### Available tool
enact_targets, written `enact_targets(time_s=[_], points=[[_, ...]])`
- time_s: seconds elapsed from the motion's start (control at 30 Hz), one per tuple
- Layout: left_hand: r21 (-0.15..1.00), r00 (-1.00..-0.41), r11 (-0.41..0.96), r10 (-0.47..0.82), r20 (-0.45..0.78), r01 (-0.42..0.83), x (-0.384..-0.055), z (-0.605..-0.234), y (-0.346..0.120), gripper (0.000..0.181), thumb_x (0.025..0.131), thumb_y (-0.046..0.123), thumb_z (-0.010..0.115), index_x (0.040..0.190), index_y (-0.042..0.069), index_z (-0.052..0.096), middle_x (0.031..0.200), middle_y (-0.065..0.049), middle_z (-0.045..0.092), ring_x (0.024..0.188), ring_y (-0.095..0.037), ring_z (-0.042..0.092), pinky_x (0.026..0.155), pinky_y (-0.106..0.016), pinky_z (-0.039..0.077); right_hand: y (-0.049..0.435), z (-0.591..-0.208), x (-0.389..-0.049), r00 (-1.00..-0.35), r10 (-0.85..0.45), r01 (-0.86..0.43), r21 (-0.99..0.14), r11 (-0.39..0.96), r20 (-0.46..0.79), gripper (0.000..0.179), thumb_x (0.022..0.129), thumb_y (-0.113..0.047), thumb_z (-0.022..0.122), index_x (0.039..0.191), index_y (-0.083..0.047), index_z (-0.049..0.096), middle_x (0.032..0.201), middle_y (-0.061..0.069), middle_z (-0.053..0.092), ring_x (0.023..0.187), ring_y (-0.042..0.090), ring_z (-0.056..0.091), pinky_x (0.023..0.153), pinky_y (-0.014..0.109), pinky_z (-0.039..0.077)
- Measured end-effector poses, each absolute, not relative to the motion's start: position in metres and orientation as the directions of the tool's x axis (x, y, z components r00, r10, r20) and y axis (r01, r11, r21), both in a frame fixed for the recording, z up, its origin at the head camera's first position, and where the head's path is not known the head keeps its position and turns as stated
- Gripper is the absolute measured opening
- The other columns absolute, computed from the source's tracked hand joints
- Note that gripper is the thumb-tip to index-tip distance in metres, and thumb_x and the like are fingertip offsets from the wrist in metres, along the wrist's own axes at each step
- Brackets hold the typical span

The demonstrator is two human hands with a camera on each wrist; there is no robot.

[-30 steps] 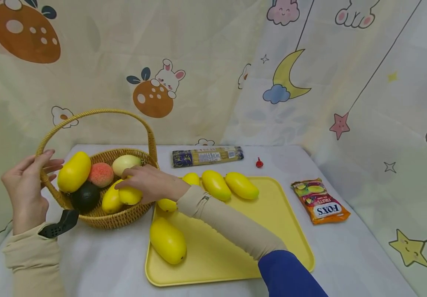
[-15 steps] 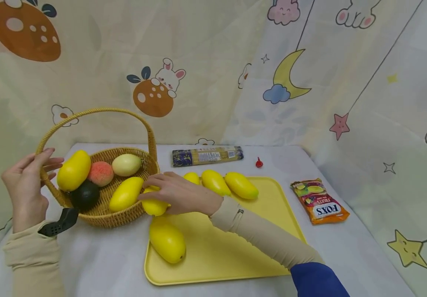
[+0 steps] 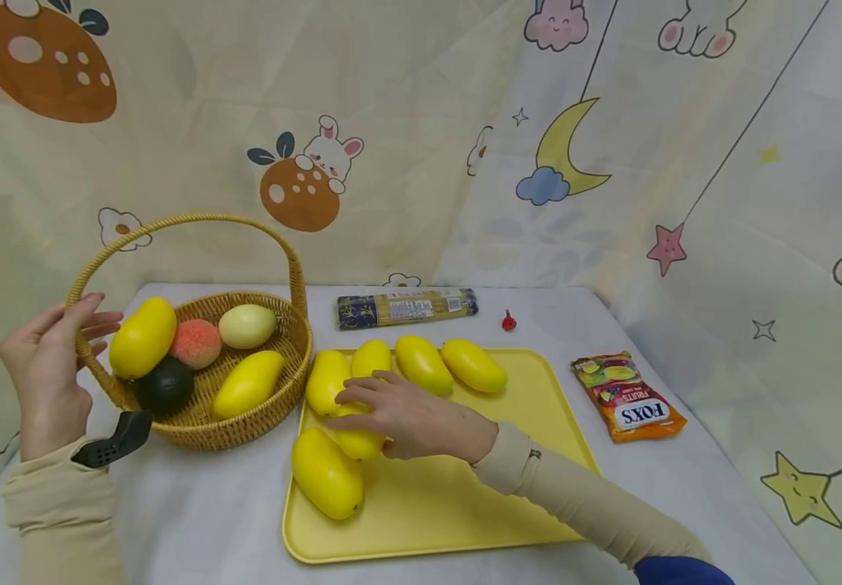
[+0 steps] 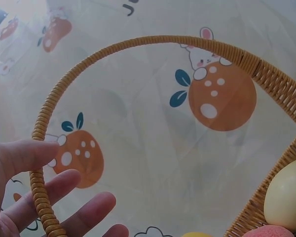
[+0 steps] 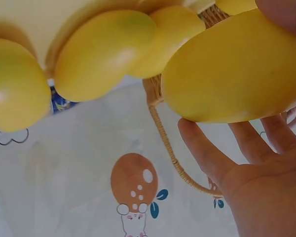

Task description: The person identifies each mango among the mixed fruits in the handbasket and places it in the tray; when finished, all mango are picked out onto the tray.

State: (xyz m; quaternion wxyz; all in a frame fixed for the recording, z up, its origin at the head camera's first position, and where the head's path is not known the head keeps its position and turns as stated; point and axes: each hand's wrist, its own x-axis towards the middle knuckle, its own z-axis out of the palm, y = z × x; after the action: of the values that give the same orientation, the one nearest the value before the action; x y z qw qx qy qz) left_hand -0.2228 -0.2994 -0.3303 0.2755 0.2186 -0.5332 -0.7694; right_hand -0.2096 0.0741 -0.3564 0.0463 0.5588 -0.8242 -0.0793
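My left hand (image 3: pixel 51 366) holds the handle (image 4: pixel 91 61) of a wicker basket (image 3: pixel 219 437) at its left side, thumb on one side and fingers on the other. Inside the basket lie two yellow mangoes (image 3: pixel 249 383), a dark avocado (image 3: pixel 165 386), a fuzzy pink peach (image 3: pixel 197 343) and a pale oval fruit (image 3: pixel 248 327). My right hand (image 3: pixel 421 418) grips another mango (image 5: pixel 237 69) over the left part of a yellow tray (image 3: pixel 465 504). Several mangoes (image 3: pixel 423 364) line the tray's back and left edges, close around the held one.
Behind the tray lies a long pack of noodles (image 3: pixel 408 309), with a small red object (image 3: pixel 509 320) to its right. An orange Fox's candy bag (image 3: pixel 629 396) lies right of the tray. A patterned cloth (image 3: pixel 421 122) hangs behind the table.
My right hand has lifted a mango out of the basket and carried it right, over the tray among the other mangoes. My left hand has stayed on the basket handle.
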Motion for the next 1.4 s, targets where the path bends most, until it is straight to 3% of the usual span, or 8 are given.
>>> enact_targets(time_s=[0.43, 1.07, 1.4], points=[[0.937, -0.752, -0.288, -0.657, -0.045, 0.196, -0.223, -0.331, -0.3, 0.033, 0.075, 0.028, 0.083, 0.102, 0.011, 0.075, 0.072, 0.004, 0.072, 0.068, -0.009, 0.066, 0.066, -0.021, 0.041, 0.093, -0.383, -0.198, -0.383, -0.923, -0.918, 0.122, 0.377, -0.033, 0.072, 0.074, -0.017, 0.082, 0.139, -0.027, 0.052, 0.142, 0.004, 0.046, 0.134, 0.023, 0.04, 0.106, 0.043, 0.038], [0.94, -0.751, -0.276, -0.66, -0.032, 0.203, -0.224, -0.332, -0.3, 0.035, 0.075, 0.029, 0.083, 0.103, 0.01, 0.075, 0.074, 0.004, 0.072, 0.069, -0.01, 0.066, 0.068, -0.023, 0.039, 0.097, -0.406, -0.193, -0.373, -0.928, -0.917, 0.158, 0.367, -0.012, 0.067, 0.077, -0.015, 0.079, 0.138, -0.026, 0.052, 0.137, 0.004, 0.049, 0.133, 0.023, 0.043, 0.103, 0.043, 0.04], [0.941, -0.75, -0.273, -0.66, -0.032, 0.2, -0.224, -0.332, -0.3, 0.034, 0.076, 0.029, 0.082, 0.103, 0.01, 0.075, 0.073, 0.004, 0.072, 0.069, -0.01, 0.066, 0.069, -0.023, 0.038, 0.099, -0.41, -0.192, -0.359, -0.932, -0.923, 0.133, 0.361, 0.039, 0.064, 0.078, -0.026, 0.08, 0.136, -0.023, 0.053, 0.135, 0.005, 0.049, 0.127, 0.021, 0.046, 0.106, 0.037, 0.037]])
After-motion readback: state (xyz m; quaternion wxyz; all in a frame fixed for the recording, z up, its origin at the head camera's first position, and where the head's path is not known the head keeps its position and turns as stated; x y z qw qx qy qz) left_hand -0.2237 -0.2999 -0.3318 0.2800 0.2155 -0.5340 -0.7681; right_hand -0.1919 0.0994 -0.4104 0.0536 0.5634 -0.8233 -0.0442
